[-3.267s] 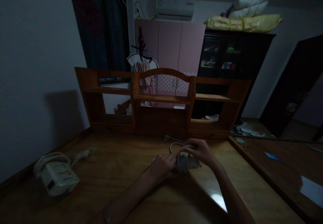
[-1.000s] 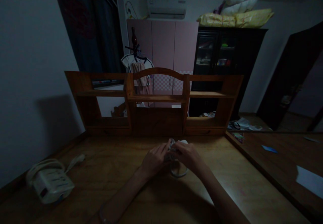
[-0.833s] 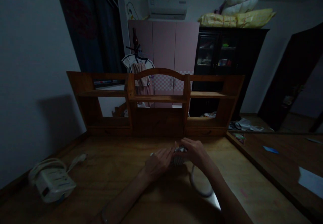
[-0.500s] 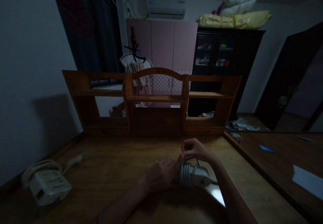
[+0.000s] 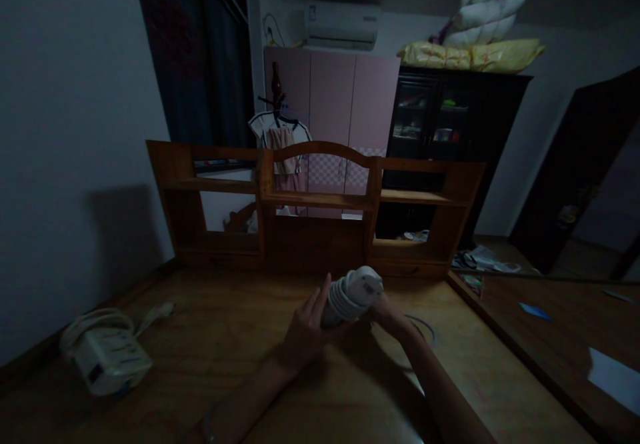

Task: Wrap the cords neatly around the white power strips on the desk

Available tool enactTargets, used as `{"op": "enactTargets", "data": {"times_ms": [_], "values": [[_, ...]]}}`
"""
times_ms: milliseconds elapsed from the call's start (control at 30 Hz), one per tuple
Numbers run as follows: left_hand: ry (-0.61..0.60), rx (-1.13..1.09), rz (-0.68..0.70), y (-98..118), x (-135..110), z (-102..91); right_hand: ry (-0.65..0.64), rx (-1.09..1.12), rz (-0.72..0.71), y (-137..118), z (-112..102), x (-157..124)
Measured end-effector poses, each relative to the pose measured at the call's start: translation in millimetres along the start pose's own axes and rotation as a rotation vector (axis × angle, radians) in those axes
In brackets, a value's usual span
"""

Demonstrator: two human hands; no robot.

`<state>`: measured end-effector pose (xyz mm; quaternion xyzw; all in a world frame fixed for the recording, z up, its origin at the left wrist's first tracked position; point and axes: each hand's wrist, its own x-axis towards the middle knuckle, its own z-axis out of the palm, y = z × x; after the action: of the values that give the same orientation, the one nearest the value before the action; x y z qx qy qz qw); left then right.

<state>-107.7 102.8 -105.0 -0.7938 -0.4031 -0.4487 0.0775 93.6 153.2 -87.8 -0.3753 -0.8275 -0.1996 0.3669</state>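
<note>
A white corded device (image 5: 367,285) with a rounded end is raised and tilted above the wooden desk (image 5: 225,364). Several turns of its pale cord (image 5: 343,299) are wound around the body. My left hand (image 5: 310,324) grips the near end, fingers along its side. My right hand (image 5: 387,315) is closed at the far end, low on its right side; its fingertips are hidden behind the device. A thin loose loop of cord (image 5: 425,326) curves beside my right wrist.
On the left of the desk sits a white socket box (image 5: 113,363) with its cord coiled on top and a plug (image 5: 163,311). A wooden shelf unit (image 5: 320,199) stands along the back. To the right, a lower brown surface holds white paper (image 5: 615,377) and a blue card (image 5: 534,311).
The corded device has been lifted and turned, its rounded end now pointing up and away. My right hand has moved from above the windings to the device's lower right side.
</note>
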Motion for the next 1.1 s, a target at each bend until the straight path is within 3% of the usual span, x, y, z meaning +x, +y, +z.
{"op": "enactTargets", "data": {"times_ms": [100,233,400,600,800,1100], "values": [[0.098,-0.099,-0.236,-9.3,8.8,5.0,-0.174,0.129,0.031,-6.0,10.5,-3.5],[0.174,-0.154,-0.453,-27.6,17.9,6.6,-0.365,0.206,0.244,-22.3,17.6,-9.5],[0.147,-0.145,-0.585,-50.9,18.0,10.1,-0.391,-0.083,0.175,-39.0,15.7,-8.0],[0.107,-0.007,-0.639,-65.8,14.7,18.0,-0.282,-0.129,0.125,-31.7,-6.5,-1.2],[-0.043,0.215,-0.474,-69.3,11.6,12.5,-0.222,-0.096,0.058,-19.6,-27.6,-0.3],[-0.238,0.267,-0.11,-58.8,5.3,24.0,-0.203,0.121,0.023,-39.4,-26.2,-0.3]]}}
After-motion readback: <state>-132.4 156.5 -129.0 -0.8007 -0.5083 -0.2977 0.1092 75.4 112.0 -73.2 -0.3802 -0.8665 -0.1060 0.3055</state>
